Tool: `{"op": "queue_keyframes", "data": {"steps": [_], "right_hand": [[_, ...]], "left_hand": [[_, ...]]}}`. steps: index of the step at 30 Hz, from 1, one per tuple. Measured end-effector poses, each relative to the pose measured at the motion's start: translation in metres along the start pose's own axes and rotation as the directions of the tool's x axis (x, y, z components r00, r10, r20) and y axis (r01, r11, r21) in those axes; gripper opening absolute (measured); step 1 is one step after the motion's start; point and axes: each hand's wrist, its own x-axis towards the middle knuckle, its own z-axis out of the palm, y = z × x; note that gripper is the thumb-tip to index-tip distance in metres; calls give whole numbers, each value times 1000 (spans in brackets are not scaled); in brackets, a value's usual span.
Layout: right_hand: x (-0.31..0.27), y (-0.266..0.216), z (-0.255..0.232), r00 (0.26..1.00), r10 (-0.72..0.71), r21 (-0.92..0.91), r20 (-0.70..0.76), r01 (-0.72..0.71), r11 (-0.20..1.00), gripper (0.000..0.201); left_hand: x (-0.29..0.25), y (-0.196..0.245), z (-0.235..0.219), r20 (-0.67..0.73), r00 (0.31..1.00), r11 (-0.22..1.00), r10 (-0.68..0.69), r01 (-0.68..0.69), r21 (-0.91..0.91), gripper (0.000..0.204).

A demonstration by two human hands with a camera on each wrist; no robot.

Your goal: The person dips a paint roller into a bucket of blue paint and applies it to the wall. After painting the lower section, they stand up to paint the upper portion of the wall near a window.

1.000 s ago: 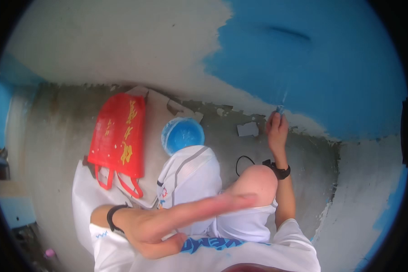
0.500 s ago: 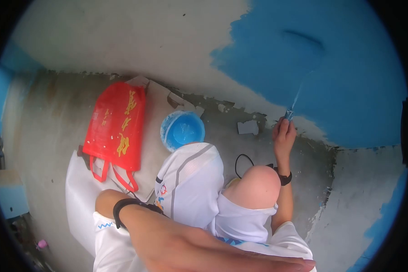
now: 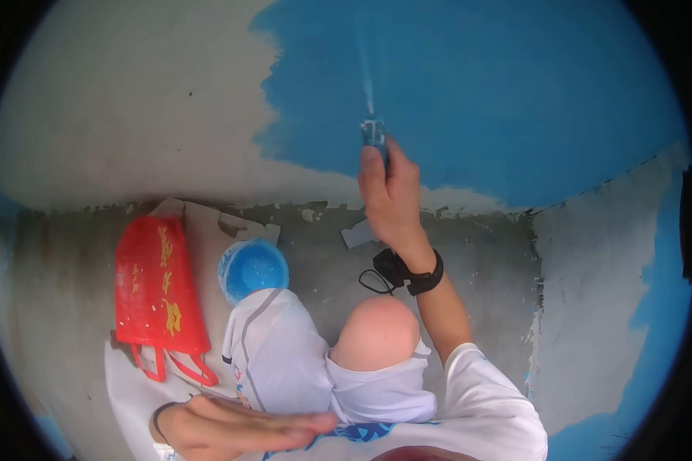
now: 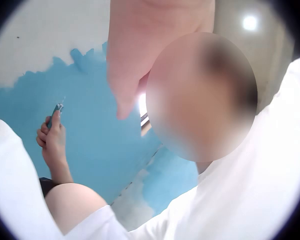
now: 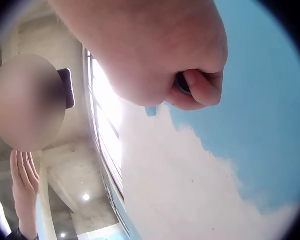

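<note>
In the head view my right hand [image 3: 392,192] grips the handle [image 3: 373,132] of a paint tool, its thin pale rod running up against the blue painted wall [image 3: 515,92]. The left wrist view shows the same right hand [image 4: 55,145] curled round the handle [image 4: 55,114]. From the right wrist, the dark end of the handle [image 5: 182,83] shows inside my curled fingers. My left hand [image 3: 246,430] is held flat in front of the shirt, fingers straight, with nothing visible in it. The tool's far end cannot be made out.
A bucket of blue paint [image 3: 258,269] stands on the floor beside my knee. Left of it lies a red bag [image 3: 158,288] with yellow characters. A pale scrap [image 3: 355,234] lies near the wall's foot. The bare grey wall [image 3: 146,100] borders the blue area.
The right hand has moved left and up across the head view with the tool. My left hand has drawn back to the left. The view has shifted, too.
</note>
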Motion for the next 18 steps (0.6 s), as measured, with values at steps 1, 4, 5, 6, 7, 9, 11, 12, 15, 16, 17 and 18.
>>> {"op": "queue_keyframes", "data": {"steps": [1, 4, 5, 6, 7, 9, 11, 12, 15, 16, 17, 18], "right_hand": [[4, 3, 3, 997, 31, -64, 64, -27, 998, 24], [-3, 25, 12, 989, 85, -113, 125, -71, 991, 24], [-9, 39, 14, 987, 106, -120, 125, -91, 989, 25], [-19, 54, 14, 985, 112, -111, 134, -97, 989, 25], [-31, 71, 12, 982, 145, -144, 118, -128, 981, 25], [-56, 104, 6, 977, 185, -174, 110, -164, 971, 24], [-82, 133, -4, 984, 148, -281, 96, -116, 953, 23], [-96, 146, -8, 983, 153, -277, 101, -120, 953, 23], [-123, 160, -17, 977, 200, -355, 70, -163, 921, 24], [-126, 157, -19, 970, 237, -332, 57, -206, 920, 23], [-130, 155, -21, 960, 277, -309, 45, -250, 918, 23], [-136, 155, -24, 959, 280, -302, 46, -254, 919, 23]], "left_hand": [[2, 1, -11, 27, 977, 976, -211, 212, -44, 70], [3, -5, -6, -80, 890, 882, -449, 456, 118, 66], [-2, -16, 0, -217, 870, 822, -443, 490, 290, 65], [-17, -29, 0, -155, 894, 830, -421, 448, 331, 60], [-23, -32, 4, -164, 889, 825, -428, 459, 330, 60], [-34, -35, 16, -240, 790, 579, -565, 586, 568, 71], [-49, -45, 27, -265, 750, 590, -606, 647, 483, 77], [-56, -49, 31, -282, 716, 599, -639, 693, 401, 83], [-69, -59, 41, -286, 762, 578, -581, 634, 514, 92], [-69, -62, 41, -290, 759, 574, -582, 637, 515, 92], [-67, -63, 42, -285, 771, 570, -569, 620, 539, 94], [-65, -64, 43, -277, 783, 565, -557, 602, 564, 96]]}}
